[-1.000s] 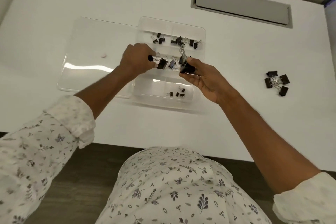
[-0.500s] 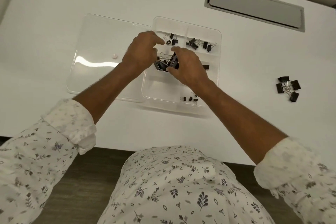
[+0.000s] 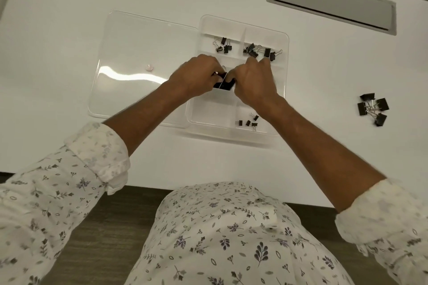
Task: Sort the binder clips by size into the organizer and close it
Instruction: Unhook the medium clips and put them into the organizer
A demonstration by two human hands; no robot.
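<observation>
A clear plastic organizer (image 3: 283, 81) lies on the white table, its lid (image 3: 139, 53) swung open flat to the left. My left hand (image 3: 196, 76) and my right hand (image 3: 252, 81) meet over the middle left compartment, both with fingers curled on large black binder clips (image 3: 223, 84) there. Small clips (image 3: 223, 46) sit in the back left compartment and medium clips (image 3: 259, 51) in the back right one. Tiny clips (image 3: 249, 121) lie in the front right compartment. A loose pile of large clips (image 3: 372, 107) lies on the table to the right.
A grey recessed cable hatch (image 3: 331, 0) is set into the table at the back right. The table's front edge (image 3: 143, 186) runs just in front of my body. A small round bump (image 3: 149, 67) sits on the lid.
Both hands have come lower and closer together, into the middle left compartment, bringing the large clips down with them. The camera view has shifted slightly.
</observation>
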